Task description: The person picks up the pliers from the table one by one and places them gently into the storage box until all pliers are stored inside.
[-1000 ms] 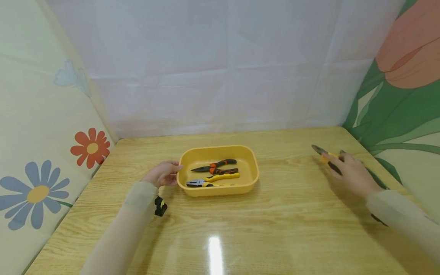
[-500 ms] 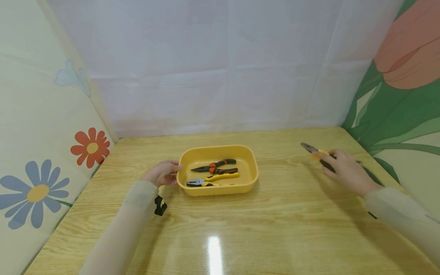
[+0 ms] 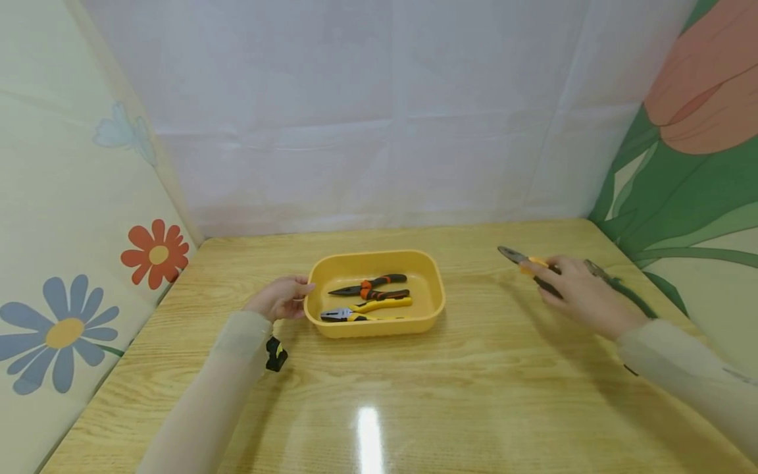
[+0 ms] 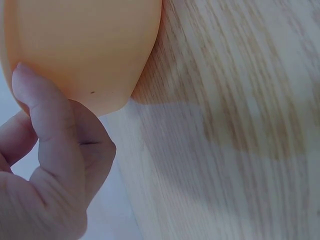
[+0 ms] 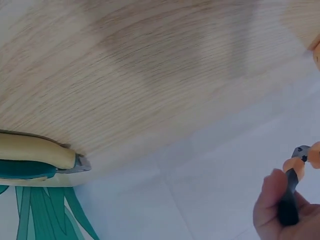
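My left hand (image 3: pixel 279 299) pinches the left rim of a yellow plastic tray (image 3: pixel 379 330); in the left wrist view the thumb (image 4: pixel 52 117) lies inside the wall, other fingers outside. Inside the tray lie long-nose pliers (image 3: pixel 368 289) with black and orange handles and, nearer me, combination pliers (image 3: pixel 381 305) with yellow and black handles. To the tray's right, my right hand (image 3: pixel 583 296) grips pliers (image 3: pixel 533 265) by their orange and black handles, above the table. Their dark nose points left toward the tray. The right wrist view shows only part of these pliers (image 5: pixel 295 170).
Beyond the right hand, another hand tool (image 3: pixel 630 296) with a green handle lies near the table's right edge; its yellowish and green grip (image 5: pixel 35 150) shows in the right wrist view. A white cloth (image 3: pixel 391 131) hangs behind the wooden table (image 3: pixel 474 388). Flower-printed panels (image 3: pixel 65 197) flank it.
My right hand has moved left with the pliers, closer to the tray, uncovering more of the green-handled tool. The left hand and tray stay put.
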A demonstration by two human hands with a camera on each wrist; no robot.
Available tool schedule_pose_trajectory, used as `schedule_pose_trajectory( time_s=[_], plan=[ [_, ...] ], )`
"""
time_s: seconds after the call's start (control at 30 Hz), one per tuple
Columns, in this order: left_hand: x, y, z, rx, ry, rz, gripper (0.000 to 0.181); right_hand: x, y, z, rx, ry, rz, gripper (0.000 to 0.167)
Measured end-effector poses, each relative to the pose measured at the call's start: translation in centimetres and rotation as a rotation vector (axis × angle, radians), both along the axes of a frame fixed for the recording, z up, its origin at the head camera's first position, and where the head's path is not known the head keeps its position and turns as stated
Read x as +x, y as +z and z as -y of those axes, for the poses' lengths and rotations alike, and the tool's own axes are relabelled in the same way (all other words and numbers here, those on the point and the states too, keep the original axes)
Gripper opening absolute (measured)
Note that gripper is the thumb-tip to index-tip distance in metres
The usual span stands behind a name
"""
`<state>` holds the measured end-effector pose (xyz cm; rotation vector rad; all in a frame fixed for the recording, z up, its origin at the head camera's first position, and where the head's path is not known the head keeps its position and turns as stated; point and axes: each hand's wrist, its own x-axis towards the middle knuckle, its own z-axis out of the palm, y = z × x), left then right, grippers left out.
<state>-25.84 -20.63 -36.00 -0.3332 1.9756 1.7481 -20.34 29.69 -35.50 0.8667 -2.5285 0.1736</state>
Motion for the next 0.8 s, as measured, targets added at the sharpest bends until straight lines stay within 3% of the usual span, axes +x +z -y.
schedule_pose_trajectory(
  time_s=[0.17,0.37,0.57,0.8],
  plan=[
    [0.0,0.0,0.0,0.015,0.011,0.005,0.031,-0.2,-0.2,0.8,-0.013,0.076,-0.057,0.067],
    [-0.1,-0.1,0.1,0.022,0.008,0.007,0.030,-0.6,-0.2,1.5,-0.027,0.132,-0.109,0.039],
    [-0.1,-0.1,0.1,0.032,0.005,0.009,0.031,-0.7,0.3,2.5,-0.007,0.163,-0.125,0.055],
    [-0.1,-0.2,0.1,0.043,0.015,0.010,0.031,-0.8,0.3,3.6,0.026,0.216,-0.134,0.053]
  ],
)
